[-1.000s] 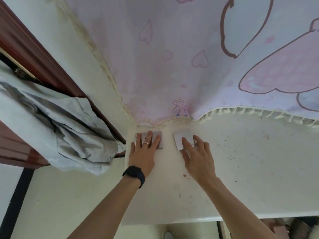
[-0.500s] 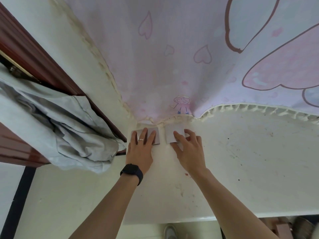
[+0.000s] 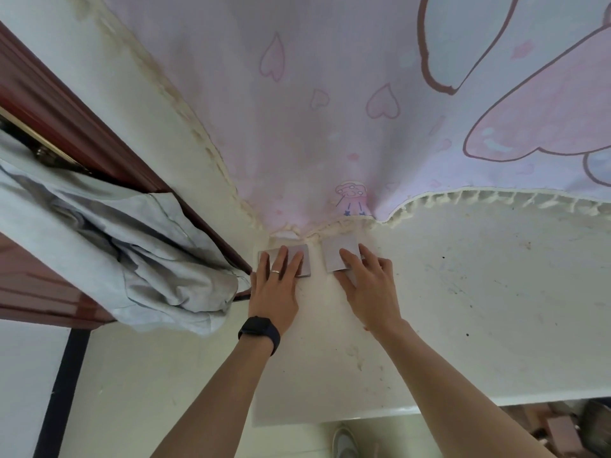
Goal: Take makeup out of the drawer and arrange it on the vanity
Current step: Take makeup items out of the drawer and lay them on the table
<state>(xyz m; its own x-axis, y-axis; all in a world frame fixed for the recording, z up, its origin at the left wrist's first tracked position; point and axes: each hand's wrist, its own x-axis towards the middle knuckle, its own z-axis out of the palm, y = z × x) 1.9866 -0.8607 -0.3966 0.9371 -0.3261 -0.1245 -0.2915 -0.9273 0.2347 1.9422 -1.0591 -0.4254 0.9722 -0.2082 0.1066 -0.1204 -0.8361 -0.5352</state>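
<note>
Makeup lies at the back corner of the vanity top (image 3: pixel 496 309), just in front of the pink cloth (image 3: pixel 330 110) that hangs behind it: two thin square cases, each under a flat hand. The left hand (image 3: pixel 274 289) has its fingers straight and spread over the left case (image 3: pixel 306 262), a mauve-grey square lying flat under the lowest dip of the cloth's frilled hem (image 3: pixel 479 200). The fingers press on its lid without curling round it, and the case's right edge shows past them. A ring (image 3: pixel 275 272) sits on one finger and a black wristband (image 3: pixel 261 330) circles that wrist. The right hand (image 3: pixel 367 285) is likewise released, fingers stretched out, their tips resting on the right case (image 3: pixel 332 256). This is a paler square lying slightly turned, its far edge close under the hem below the small cartoon figure (image 3: pixel 352 196) printed on the cloth. The two cases lie side by side, near but apart, with bare white top between them.

Left of the cloth, past a strip of cream wall, crumpled grey fabric (image 3: pixel 148 259) hangs bunched against a dark red wooden frame (image 3: pixel 99 133). Right of the cases, along the cloth's hem, the vanity top shows small marks and specks. Well below the cloth, past the vanity's front edge, the toe of a pale shoe (image 3: pixel 344 441) shows on the floor.
</note>
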